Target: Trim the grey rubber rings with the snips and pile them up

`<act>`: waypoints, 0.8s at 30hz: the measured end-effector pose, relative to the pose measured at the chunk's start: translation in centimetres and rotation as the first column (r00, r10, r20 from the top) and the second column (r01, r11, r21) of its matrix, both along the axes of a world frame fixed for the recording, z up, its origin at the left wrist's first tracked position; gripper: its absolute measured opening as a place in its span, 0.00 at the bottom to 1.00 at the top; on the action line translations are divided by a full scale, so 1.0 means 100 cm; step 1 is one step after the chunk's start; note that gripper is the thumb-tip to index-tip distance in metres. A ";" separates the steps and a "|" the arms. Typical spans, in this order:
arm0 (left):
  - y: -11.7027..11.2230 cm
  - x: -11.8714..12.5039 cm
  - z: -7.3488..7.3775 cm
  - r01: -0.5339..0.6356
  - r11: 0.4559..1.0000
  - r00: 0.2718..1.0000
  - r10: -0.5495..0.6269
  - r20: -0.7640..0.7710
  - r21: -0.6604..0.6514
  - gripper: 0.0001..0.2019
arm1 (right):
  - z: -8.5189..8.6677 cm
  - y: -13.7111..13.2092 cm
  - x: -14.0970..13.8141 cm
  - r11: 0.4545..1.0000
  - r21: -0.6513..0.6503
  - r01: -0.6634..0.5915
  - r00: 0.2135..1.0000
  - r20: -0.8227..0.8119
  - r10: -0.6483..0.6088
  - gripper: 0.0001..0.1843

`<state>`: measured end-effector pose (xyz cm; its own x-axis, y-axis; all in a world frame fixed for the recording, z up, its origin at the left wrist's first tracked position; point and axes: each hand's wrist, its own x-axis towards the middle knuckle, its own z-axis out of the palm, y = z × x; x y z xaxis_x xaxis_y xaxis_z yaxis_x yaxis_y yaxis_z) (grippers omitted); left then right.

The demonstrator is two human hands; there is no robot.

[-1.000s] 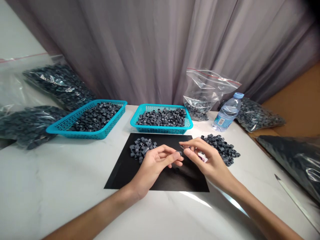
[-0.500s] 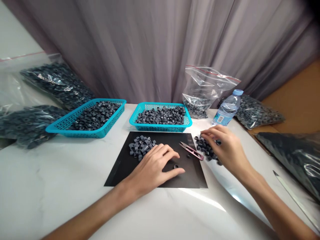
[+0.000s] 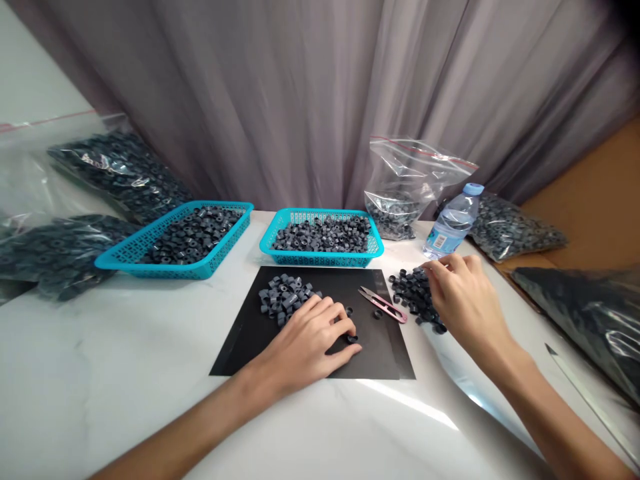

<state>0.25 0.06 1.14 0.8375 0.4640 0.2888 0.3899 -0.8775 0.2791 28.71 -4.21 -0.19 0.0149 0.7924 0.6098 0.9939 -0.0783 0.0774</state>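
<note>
- Fingers (image 3: 344, 327) of the left hand (image 3: 310, 340) are curving about a small dark ring (image 3: 353, 339) on the black mat (image 3: 240, 350), forefinger on its far side, thumb on its near side. Their gap is measuring narrower than half a second ago. Whether both tips are pressing the ring cannot be told.
- Another ring (image 3: 349, 311) is lying just beyond the left forefinger and is now showing; half a second ago it was out of sight.
- One further ring (image 3: 378, 314) is lying to the right of the left fingertips, near the snips, its place unchanged over that interval.
- Fingers of the right hand (image 3: 467, 293) are bunching above the right pile (image 3: 413, 293), farther right than half a second ago. Whether they are pinching a piece cannot be told.
- Pink-handled snips (image 3: 389, 307) are resting between the two hands' fingers; one second ago they were in the right hand.
- Left pile (image 3: 283, 300) is lying on the mat, just beyond the left fingers and partly behind them.
- Blue left basket (image 3: 200, 270) and blue middle basket (image 3: 323, 261), both holding similar pieces, are standing well beyond the left fingers.
- Water bottle (image 3: 450, 227) is standing just beyond the right fingers.
</note>
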 end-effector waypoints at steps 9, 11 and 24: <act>0.003 0.001 0.006 -0.026 0.950 0.975 0.093 0.203 -0.313 0.09 | 0.013 -0.010 -0.065 0.807 0.134 -0.575 0.653 -0.519 0.551 0.11; 0.002 0.002 0.010 -0.043 0.877 0.937 0.202 0.285 -0.479 0.09 | 0.014 -0.014 -0.074 0.743 0.135 -0.655 0.555 -0.581 0.595 0.13; -0.002 0.008 0.020 0.210 0.492 0.768 0.452 0.454 -0.845 0.13 | 0.012 -0.019 -0.090 0.751 0.324 -0.575 0.391 -0.697 0.600 0.10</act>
<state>1.09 -0.19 3.19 0.5658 0.8216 0.0698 -0.0539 -0.0476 0.9974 19.75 -6.16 1.02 -0.0120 0.7715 0.6361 0.4895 0.5593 -0.6691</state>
